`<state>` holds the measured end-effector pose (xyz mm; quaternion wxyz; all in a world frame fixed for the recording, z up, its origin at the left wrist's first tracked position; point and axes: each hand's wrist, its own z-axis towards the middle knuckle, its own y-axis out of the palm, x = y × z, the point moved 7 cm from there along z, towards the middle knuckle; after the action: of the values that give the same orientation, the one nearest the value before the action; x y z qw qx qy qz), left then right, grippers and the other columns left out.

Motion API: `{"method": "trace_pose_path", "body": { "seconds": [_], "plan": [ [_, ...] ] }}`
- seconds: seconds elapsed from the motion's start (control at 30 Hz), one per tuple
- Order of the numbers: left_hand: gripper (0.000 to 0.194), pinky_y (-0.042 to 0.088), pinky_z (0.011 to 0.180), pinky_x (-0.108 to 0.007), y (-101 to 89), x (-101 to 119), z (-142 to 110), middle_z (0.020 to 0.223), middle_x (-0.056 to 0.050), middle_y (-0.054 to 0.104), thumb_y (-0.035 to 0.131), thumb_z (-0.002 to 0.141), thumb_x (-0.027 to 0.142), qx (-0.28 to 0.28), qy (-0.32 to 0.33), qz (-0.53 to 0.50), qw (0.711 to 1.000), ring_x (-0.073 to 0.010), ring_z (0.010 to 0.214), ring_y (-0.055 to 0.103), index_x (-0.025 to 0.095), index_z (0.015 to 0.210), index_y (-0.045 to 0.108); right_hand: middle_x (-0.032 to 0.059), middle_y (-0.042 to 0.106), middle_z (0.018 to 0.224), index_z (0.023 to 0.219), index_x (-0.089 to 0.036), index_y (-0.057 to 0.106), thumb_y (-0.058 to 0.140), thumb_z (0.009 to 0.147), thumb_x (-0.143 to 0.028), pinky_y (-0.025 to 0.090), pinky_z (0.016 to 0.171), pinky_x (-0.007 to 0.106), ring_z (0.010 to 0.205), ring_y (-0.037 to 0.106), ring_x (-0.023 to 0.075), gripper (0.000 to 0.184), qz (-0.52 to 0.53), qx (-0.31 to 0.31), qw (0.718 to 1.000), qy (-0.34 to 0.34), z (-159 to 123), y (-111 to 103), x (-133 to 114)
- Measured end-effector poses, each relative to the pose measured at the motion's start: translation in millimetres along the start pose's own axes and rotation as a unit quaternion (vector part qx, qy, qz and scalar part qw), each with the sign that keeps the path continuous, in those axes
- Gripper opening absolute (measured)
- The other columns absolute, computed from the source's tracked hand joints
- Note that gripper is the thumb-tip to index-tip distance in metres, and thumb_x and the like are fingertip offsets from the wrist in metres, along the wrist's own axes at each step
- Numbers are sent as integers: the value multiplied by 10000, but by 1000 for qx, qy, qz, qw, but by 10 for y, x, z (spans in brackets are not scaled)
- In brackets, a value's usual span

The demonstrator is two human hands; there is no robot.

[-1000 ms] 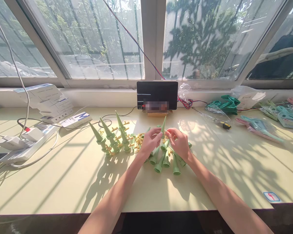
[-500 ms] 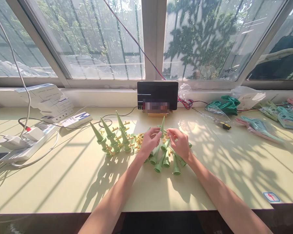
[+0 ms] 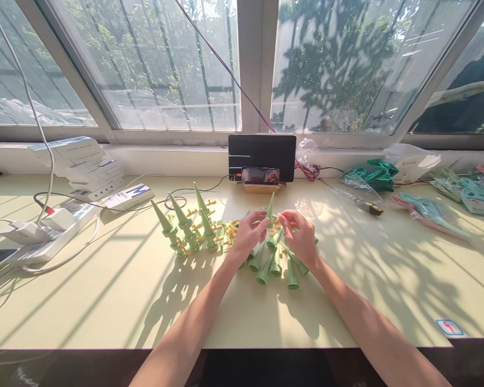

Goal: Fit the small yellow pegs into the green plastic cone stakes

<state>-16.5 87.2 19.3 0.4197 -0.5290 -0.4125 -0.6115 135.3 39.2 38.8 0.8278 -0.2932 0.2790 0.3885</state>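
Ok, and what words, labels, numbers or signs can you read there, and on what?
"M" on the small white box.
White box stack: print too small.
Table sticker: red mark, blue border, nothing legible.
Clear bag: faint print, unreadable.

Your one view looks out from your head, facing forward and steeply down over the tabletop (image 3: 116,301). It sits close above your work: your forearms (image 3: 204,303) rise from the bottom edge, with your left hand (image 3: 251,234) and right hand (image 3: 299,235) mid-frame. Windows (image 3: 157,64) fill your frame's top.
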Motion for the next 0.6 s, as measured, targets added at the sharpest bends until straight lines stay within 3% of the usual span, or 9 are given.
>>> {"method": "trace_pose_path", "body": {
  "seconds": [0.6],
  "plan": [
    [397, 388, 447, -250, -11, 12, 5, 871, -50, 640, 716, 830, 433, 1, 7, -9, 1000, -72, 498, 476, 148, 1098, 654, 45, 722, 847, 947, -215, 639, 596, 941, -424, 585, 624, 303, 665, 685, 166, 213, 23, -25, 999, 26, -8, 39, -4]
  ]
}}
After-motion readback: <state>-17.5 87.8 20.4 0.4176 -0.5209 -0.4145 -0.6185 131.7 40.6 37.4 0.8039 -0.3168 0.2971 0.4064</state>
